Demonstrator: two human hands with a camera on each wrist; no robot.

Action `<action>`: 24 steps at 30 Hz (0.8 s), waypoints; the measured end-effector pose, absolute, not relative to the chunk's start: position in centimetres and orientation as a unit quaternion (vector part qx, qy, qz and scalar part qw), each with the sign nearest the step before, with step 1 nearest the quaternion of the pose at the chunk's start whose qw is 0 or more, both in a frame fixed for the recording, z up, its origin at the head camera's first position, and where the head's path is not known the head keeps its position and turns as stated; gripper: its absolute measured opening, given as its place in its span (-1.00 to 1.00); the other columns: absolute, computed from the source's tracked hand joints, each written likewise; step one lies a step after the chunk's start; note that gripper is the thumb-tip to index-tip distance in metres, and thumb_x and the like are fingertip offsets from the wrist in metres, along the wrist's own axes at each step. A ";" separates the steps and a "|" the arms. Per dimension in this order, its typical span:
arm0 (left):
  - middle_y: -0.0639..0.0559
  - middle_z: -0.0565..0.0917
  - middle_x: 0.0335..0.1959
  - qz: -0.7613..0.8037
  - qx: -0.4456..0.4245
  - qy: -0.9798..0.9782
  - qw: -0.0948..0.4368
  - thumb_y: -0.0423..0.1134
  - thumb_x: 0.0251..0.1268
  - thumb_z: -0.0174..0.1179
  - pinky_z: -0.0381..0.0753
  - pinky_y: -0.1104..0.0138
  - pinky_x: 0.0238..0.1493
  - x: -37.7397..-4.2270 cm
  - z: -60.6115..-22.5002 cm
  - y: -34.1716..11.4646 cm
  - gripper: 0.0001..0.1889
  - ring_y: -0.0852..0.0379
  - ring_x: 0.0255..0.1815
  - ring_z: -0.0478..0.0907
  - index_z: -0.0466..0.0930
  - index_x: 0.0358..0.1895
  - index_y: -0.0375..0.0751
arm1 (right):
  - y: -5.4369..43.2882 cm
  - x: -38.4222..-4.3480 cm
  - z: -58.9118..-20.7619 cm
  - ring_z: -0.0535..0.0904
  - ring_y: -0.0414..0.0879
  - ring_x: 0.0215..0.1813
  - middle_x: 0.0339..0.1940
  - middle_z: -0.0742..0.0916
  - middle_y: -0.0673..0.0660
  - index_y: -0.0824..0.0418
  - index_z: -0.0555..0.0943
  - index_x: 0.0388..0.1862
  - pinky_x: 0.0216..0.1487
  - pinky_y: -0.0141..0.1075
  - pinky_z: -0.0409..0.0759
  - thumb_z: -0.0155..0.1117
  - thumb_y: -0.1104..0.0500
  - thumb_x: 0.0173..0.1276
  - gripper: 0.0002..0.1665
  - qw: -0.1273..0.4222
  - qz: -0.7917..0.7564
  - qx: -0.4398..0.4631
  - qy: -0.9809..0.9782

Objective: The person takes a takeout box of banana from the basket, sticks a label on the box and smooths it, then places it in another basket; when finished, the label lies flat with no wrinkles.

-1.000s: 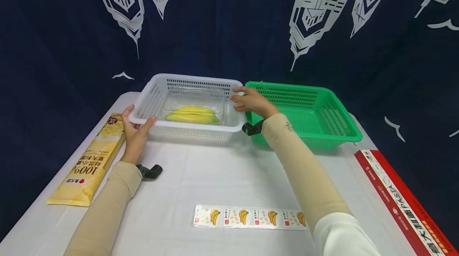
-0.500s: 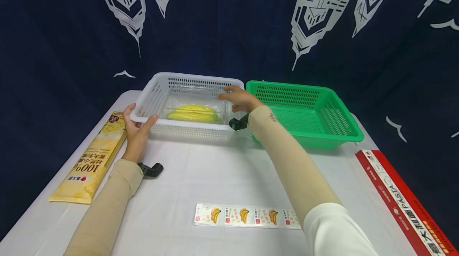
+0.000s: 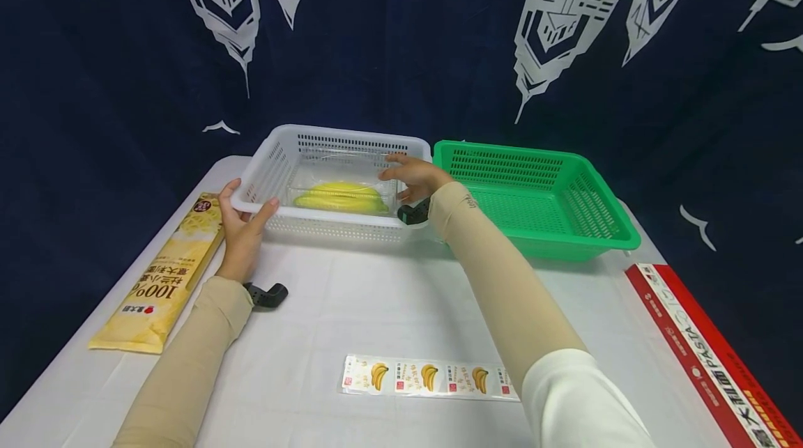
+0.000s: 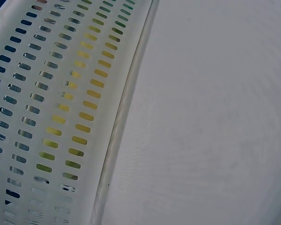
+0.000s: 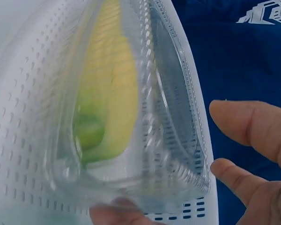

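In the head view my left hand (image 3: 241,235) grips the front left corner of a white plastic basket (image 3: 345,217), thumb on its rim. Inside the basket lies a clear plastic box (image 3: 314,166) holding yellow bananas (image 3: 341,197), green at one end in the right wrist view. My right hand (image 3: 414,173) reaches over the basket's right end, its fingers spread around that end of the box. In the right wrist view two fingertips (image 5: 220,166) are right at the box's edge, and another digit shows below it. The left wrist view shows the basket's slotted wall (image 4: 61,93), no hand.
A green basket (image 3: 602,218) stands close on the right. A yellow pasta packet (image 3: 159,281) lies left, a red pasta box (image 3: 709,350) right. A strip of banana labels (image 3: 426,377) lies at the front of the white table (image 3: 351,295). A dark blue curtain (image 3: 376,51) hangs behind.
My right hand has moved left from the basket's right rim to over the right end of the clear box. My left hand keeps its grip on the basket. The head view has shifted slightly.
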State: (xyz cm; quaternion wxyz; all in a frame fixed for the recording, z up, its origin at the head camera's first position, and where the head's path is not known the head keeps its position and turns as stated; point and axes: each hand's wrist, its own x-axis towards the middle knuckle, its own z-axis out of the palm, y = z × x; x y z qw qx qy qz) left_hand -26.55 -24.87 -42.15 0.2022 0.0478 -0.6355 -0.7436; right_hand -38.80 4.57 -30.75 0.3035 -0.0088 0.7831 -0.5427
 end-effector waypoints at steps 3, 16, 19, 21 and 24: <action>0.00 0.20 0.69 -0.746 0.045 -0.632 0.203 -0.34 0.58 0.28 0.30 0.35 0.61 -26.6 -42.2 -24.9 -0.15 0.03 0.70 0.18 -0.06 0.70 0.17 | 4.5 -38.8 -30.6 0.19 0.39 0.70 0.82 0.11 0.13 -0.13 0.02 0.84 0.62 0.18 0.35 0.19 0.17 0.72 -0.11 0.306 -0.553 -0.007 0.775; 0.01 0.21 0.69 -0.746 0.047 -0.633 0.202 -0.33 0.59 0.28 0.31 0.38 0.60 -26.8 -42.2 -25.0 -0.15 0.04 0.70 0.19 -0.05 0.69 0.20 | 4.6 -37.9 -29.6 0.49 0.22 0.42 0.69 0.39 0.17 -0.19 0.08 0.83 0.35 -0.02 0.64 0.42 0.20 0.55 0.05 0.294 -0.518 -0.065 0.800; 0.01 0.21 0.68 -0.746 0.050 -0.633 0.201 -0.33 0.58 0.28 0.32 0.38 0.59 -26.8 -42.1 -25.0 -0.15 0.03 0.70 0.19 -0.04 0.69 0.22 | 4.6 -37.9 -29.5 0.54 0.08 0.08 0.64 0.43 0.18 -0.20 0.09 0.82 0.11 -0.15 0.69 0.49 0.18 0.49 0.11 0.285 -0.509 -0.069 0.809; 0.01 0.21 0.68 -0.745 0.052 -0.634 0.201 -0.33 0.58 0.28 0.33 0.38 0.59 -26.8 -42.1 -25.0 -0.15 0.03 0.70 0.20 -0.04 0.68 0.21 | 4.6 -37.9 -29.4 0.50 0.04 -0.05 0.63 0.43 0.18 -0.20 0.09 0.82 0.00 -0.19 0.67 0.51 0.19 0.47 0.13 0.279 -0.503 -0.073 0.814; 0.00 0.21 0.68 -0.745 0.052 -0.634 0.201 -0.33 0.58 0.29 0.34 0.38 0.58 -26.8 -42.1 -25.0 -0.15 0.02 0.70 0.21 -0.04 0.68 0.24 | 4.6 -37.9 -29.4 0.56 0.07 0.04 0.64 0.43 0.21 -0.21 0.08 0.83 0.09 -0.16 0.70 0.54 0.20 0.44 0.17 0.275 -0.497 -0.077 0.820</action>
